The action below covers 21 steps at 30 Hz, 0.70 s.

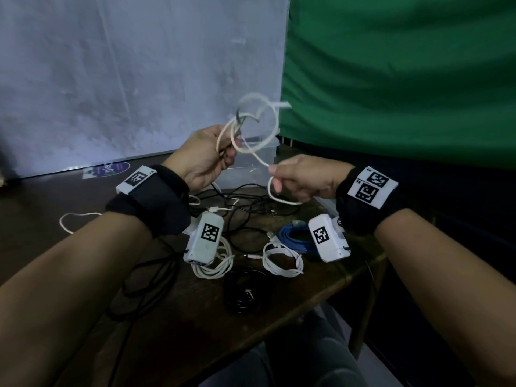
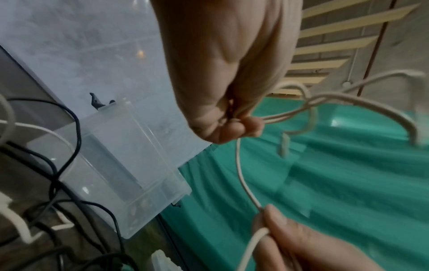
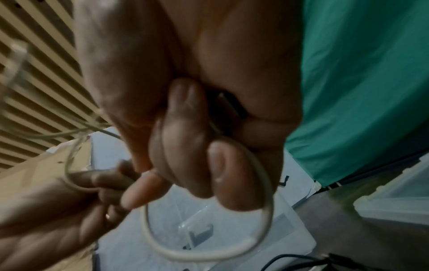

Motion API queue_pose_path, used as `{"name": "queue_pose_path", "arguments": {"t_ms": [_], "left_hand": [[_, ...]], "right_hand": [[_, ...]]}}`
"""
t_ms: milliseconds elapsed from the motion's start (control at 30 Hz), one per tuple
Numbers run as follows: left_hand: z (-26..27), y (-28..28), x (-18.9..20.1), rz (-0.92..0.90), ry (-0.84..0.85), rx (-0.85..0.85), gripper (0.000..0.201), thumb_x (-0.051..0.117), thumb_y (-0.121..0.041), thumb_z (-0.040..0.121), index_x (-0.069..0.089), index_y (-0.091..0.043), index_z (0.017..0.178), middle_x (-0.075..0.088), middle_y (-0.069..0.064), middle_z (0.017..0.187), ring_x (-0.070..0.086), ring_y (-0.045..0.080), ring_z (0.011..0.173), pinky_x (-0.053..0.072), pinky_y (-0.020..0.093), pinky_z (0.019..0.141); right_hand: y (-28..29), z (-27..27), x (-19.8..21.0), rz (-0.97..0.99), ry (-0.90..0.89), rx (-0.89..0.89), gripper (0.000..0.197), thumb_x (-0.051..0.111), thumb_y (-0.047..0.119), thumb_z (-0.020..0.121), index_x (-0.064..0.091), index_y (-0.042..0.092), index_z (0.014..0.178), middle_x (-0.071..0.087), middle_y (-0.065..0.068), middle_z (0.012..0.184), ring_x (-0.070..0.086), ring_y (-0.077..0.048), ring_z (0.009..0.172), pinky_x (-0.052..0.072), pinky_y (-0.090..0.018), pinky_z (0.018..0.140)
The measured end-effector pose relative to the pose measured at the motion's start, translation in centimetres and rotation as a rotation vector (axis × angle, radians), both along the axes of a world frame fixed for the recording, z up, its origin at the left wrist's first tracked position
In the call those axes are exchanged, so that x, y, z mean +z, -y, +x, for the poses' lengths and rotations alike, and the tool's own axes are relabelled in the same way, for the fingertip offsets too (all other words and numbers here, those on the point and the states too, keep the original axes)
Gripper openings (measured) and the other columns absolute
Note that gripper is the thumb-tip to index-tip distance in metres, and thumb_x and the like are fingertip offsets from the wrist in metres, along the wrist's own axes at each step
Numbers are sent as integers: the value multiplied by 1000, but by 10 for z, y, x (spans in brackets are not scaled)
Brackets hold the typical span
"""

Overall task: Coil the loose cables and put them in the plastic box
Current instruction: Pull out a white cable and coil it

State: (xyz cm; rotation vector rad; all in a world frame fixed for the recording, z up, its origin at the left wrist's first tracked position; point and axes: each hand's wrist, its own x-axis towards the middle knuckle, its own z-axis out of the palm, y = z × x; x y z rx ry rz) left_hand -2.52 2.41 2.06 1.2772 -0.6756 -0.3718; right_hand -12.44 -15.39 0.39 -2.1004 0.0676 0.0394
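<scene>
A white cable (image 1: 261, 127) hangs in loops above the table, held by both hands. My left hand (image 1: 206, 157) pinches the gathered loops (image 2: 299, 110) between thumb and fingers. My right hand (image 1: 301, 180) grips the trailing length, which curls under its fingers in a loop (image 3: 209, 247). The clear plastic box (image 1: 257, 160) stands open behind the hands, near the table's back edge; it also shows in the left wrist view (image 2: 120, 165). Loose black cables (image 1: 243, 208) lie tangled below the hands.
On the dark wooden table (image 1: 173, 325) lie two coiled white cables (image 1: 282, 261) (image 1: 215, 263), a blue coil (image 1: 296, 238), a black coil (image 1: 245, 291) and a loose white strand (image 1: 75, 219). A white sheet (image 1: 111, 79) and a green cloth (image 1: 405, 79) hang behind.
</scene>
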Motion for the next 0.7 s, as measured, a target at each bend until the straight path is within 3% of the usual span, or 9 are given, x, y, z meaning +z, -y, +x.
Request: {"name": "queue_pose_path", "arguments": {"t_ms": [100, 200, 267, 333, 433, 500, 600, 700], "left_hand": [[3, 3, -4, 91, -33, 95, 19, 40, -4, 97, 49, -18, 89, 55, -1, 59, 44, 4, 42, 37, 14, 41], [2, 1, -6, 186, -83, 66, 21, 40, -5, 98, 48, -23, 105, 55, -1, 57, 44, 5, 40, 37, 15, 39], [2, 0, -5, 220, -112, 44, 17, 42, -9, 98, 47, -24, 106, 57, -3, 53, 45, 5, 38, 38, 14, 38], [1, -1, -2, 249, -156, 30, 5, 45, -20, 99, 46, -22, 103, 61, -2, 57, 49, 5, 40, 41, 14, 39], [2, -2, -1, 254, -185, 53, 14, 45, -37, 97, 45, -23, 95, 63, 3, 79, 54, 8, 49, 44, 16, 43], [2, -2, -1, 279, -131, 72, 15, 46, -38, 97, 45, -25, 90, 60, 3, 85, 53, 10, 56, 44, 17, 46], [4, -1, -5, 378, -36, 129, 19, 49, -36, 96, 50, -19, 87, 58, 3, 82, 50, 11, 55, 41, 20, 46], [6, 2, -11, 395, 161, 324, 30, 59, -35, 91, 49, -17, 69, 58, 5, 76, 50, 15, 54, 38, 21, 47]], "right_hand": [[-8, -5, 6, 104, 26, 66, 40, 37, 29, 102, 52, 7, 72, 25, 5, 39, 18, -9, 32, 19, -16, 39], [-8, -5, 13, 198, 136, -10, 40, 37, 27, 102, 50, 8, 70, 24, 6, 39, 16, -8, 32, 18, -16, 39], [-6, -3, 14, 220, 184, -79, 40, 37, 27, 102, 49, 10, 69, 23, 7, 39, 16, -8, 32, 16, -15, 40], [-4, -2, 14, 238, 220, -136, 40, 36, 27, 102, 47, 11, 67, 23, 6, 38, 16, -8, 31, 15, -15, 41], [-2, -1, 14, 249, 254, -183, 40, 35, 26, 103, 46, 10, 68, 24, 6, 36, 16, -8, 30, 13, -17, 43], [-1, -1, 15, 218, 271, -198, 39, 36, 26, 103, 48, 10, 69, 24, 6, 36, 17, -7, 30, 14, -16, 42], [1, -2, 18, 161, 302, -190, 38, 37, 25, 102, 53, 10, 71, 25, 6, 40, 18, -7, 32, 15, -16, 39], [1, 0, 21, 83, 325, -138, 36, 37, 26, 102, 56, 11, 76, 24, 2, 50, 19, -7, 37, 17, -19, 38]]}}
